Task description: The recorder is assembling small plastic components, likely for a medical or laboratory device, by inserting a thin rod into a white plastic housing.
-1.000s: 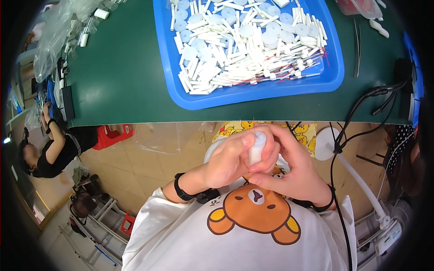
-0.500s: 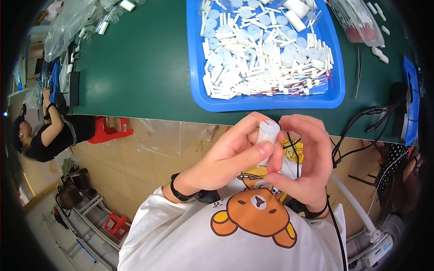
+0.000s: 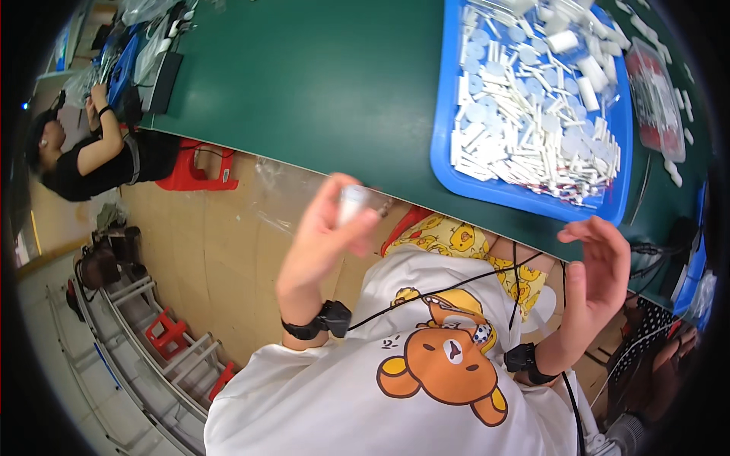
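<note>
Room: tan floor (image 3: 213, 258), with a big green table (image 3: 319, 83) running across the top of the view.
Co-worker (image 3: 68, 171): over on the far left, black top, arms bent, hands up at the table's end.
Ladder (image 3: 144, 285): grey metal, lying low on the left, with bits of red plastic showing by it.
Stool (image 3: 179, 171): red, right behind the co-worker.
Left hand (image 3: 327, 235): fingers and thumb closed around the cylinder, black band on the wrist.
Cylinder (image 3: 352, 204): white, kinda blurry, held up just off the table's near edge. Something thin sits by its right side, can't make out what.
Tray (image 3: 439, 144): blue, on the table, loaded with white tubes, pale blue discs and some red-wired bits.
Right hand (image 3: 601, 262): open, fingers loosely curved, near the tray's lower right corner. Black band here too.
Pack (image 3: 655, 99): clear with red showing, just right of the tray.
</note>
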Demonstrator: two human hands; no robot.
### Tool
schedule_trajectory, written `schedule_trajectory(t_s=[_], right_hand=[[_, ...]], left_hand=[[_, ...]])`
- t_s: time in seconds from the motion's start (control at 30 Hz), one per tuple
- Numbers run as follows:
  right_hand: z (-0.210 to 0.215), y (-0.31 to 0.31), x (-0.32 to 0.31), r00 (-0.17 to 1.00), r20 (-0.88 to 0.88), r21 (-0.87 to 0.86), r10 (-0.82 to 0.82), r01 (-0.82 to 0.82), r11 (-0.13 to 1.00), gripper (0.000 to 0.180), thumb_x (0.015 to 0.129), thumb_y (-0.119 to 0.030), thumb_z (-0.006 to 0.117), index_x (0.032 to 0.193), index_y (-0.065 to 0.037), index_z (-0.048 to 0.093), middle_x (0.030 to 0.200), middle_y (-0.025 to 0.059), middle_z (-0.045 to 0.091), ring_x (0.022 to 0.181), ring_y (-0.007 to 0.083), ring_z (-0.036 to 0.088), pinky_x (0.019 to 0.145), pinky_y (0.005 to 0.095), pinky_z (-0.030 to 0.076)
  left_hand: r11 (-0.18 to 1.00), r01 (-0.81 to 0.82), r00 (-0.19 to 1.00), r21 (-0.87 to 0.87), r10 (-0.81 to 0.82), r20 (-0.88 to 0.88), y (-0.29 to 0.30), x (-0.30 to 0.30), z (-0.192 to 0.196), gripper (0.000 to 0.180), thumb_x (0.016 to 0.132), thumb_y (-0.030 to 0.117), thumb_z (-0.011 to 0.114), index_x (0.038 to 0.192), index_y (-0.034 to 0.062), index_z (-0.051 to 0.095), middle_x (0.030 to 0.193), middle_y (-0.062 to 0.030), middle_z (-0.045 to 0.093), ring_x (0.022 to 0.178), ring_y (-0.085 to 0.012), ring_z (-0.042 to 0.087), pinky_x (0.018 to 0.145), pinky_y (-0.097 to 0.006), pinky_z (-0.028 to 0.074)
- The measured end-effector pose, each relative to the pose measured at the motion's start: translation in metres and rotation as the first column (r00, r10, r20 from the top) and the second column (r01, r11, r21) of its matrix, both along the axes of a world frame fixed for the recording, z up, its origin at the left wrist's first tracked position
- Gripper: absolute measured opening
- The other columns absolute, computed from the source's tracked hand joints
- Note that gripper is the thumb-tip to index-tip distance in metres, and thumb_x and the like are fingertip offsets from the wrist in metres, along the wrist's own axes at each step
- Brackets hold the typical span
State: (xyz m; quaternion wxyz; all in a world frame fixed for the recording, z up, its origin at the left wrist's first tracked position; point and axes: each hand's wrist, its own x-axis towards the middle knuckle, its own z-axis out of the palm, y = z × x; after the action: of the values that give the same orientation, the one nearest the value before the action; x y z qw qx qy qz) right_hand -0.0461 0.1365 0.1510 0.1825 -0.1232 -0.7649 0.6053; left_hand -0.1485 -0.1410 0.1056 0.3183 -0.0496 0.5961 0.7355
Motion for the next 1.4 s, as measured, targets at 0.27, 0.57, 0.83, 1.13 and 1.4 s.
schedule_trajectory(t_s=[0.27,0.57,0.83,1.13,1.4], right_hand=[[0.007,0.001,-0.014,1.0,0.004,0.032,-0.001,0.0,0.999,0.035,0.082,0.003,0.056,0.116,0.009,0.051,0.102,0.0163,0.06,0.096,0.0229,0.059,0.092,0.0349,0.043],[0.011,0.02,-0.033,0.948,0.065,0.433,-0.313,0.256,0.864,0.013,0.081,0.005,0.064,0.094,0.003,0.063,0.089,0.0062,0.063,0.08,0.0123,0.057,0.074,0.0241,0.044],[0.005,0.034,-0.068,0.974,0.149,0.646,-0.171,0.035,0.762,0.022,0.076,0.0,0.067,0.098,0.0,0.063,0.09,0.011,0.06,0.083,0.0262,0.057,0.075,0.0337,0.046],[-0.003,0.027,-0.079,0.994,0.065,0.695,-0.084,0.016,0.719,0.014,0.079,-0.002,0.065,0.093,0.0,0.062,0.089,0.0113,0.058,0.084,0.0302,0.055,0.074,0.0373,0.044],[0.002,-0.011,-0.061,0.99,-0.089,0.326,0.107,-0.073,0.943,0.02,0.075,0.003,0.069,0.094,-0.001,0.063,0.092,0.0098,0.063,0.086,0.0273,0.061,0.074,0.0358,0.048]], left_hand=[[0.281,-0.228,0.957,-0.932,-0.111,-0.268,-0.142,-0.005,-0.115,0.04,0.085,0.028,0.066,0.107,-0.0007,0.049,0.082,-0.0204,0.065,0.07,-0.0344,0.063,0.063,-0.039,0.05],[0.48,0.288,0.866,-0.829,-0.499,0.012,-0.045,-0.012,-0.023,0.03,0.089,0.023,0.061,0.108,0.0003,0.057,0.075,-0.0144,0.066,0.062,-0.0215,0.064,0.058,-0.032,0.049],[0.459,0.581,0.403,-0.672,-0.88,-0.253,0.044,-0.017,0.053,0.019,0.091,0.023,0.057,0.094,0.0049,0.054,0.067,-0.0136,0.062,0.062,-0.034,0.061,0.057,-0.041,0.047],[0.833,0.409,0.629,-0.373,-0.553,-0.547,0.098,-0.026,0.066,0.02,0.09,0.007,0.057,0.108,-0.0009,0.057,0.091,-0.0091,0.065,0.081,-0.0152,0.063,0.071,-0.028,0.05],[0.97,0.221,0.935,0.098,-0.183,-0.303,0.124,-0.021,0.034,0.036,0.091,0.002,0.058,0.126,-0.001,0.05,0.116,-0.0109,0.059,0.098,-0.0143,0.062,0.085,-0.025,0.05]])
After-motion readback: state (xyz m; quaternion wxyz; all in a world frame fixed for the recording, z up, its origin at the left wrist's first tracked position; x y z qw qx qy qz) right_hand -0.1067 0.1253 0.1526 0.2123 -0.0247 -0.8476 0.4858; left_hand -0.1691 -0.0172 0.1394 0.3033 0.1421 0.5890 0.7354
